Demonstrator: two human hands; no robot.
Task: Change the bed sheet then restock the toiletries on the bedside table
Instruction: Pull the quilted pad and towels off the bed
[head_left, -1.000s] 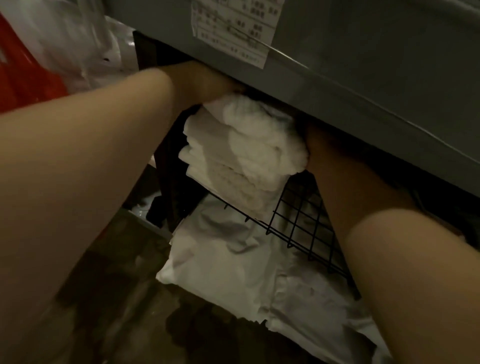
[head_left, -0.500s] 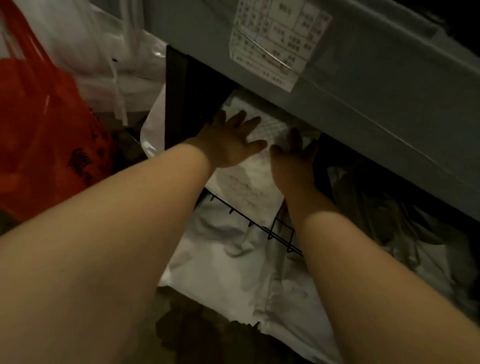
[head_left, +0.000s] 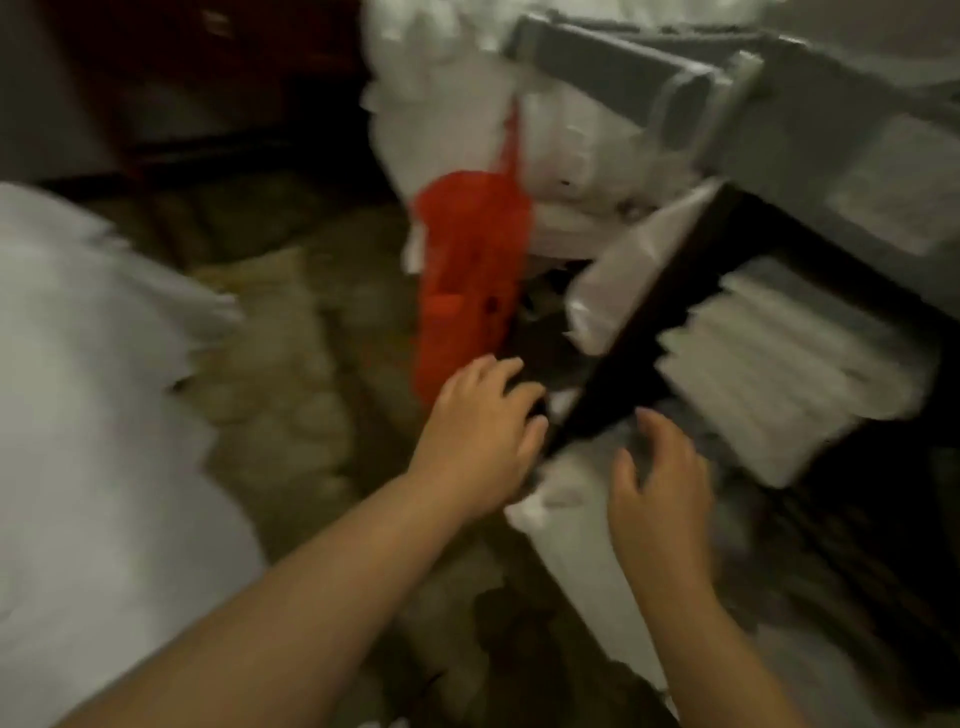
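The frame is motion-blurred; fine detail cannot be read. The left hand (head_left: 480, 431) hovers with fingers loosely spread near the dark upright post (head_left: 639, 353) of a grey cart (head_left: 737, 130); it grasps nothing. The right hand (head_left: 657, 499) hangs just beside it, fingers relaxed and released, above crumpled white linen (head_left: 566, 561) on the floor; whether it touches that linen cannot be told.

The task's thing, the clean bed sheet, is judged to be in the stack of folded white linen (head_left: 779, 364) on the cart's lower shelf, to the right of the post and well clear of both hands; which fold is a sheet cannot be determined. A red plastic bag (head_left: 467, 280) hangs at the cart's end, near the left hand; a white fabric mass (head_left: 78, 415) fills the left edge, probably the bed.

Step in hand: fetching fresh linen for the sheet change; no linen is carried, so this step appears unfinished. No toiletries are identifiable.

The next move calls for both hands to reach past the post, take one folded piece from the stack at both sides, and draw it out level; a one-sided pull risks dragging neighbouring folds off the shelf.
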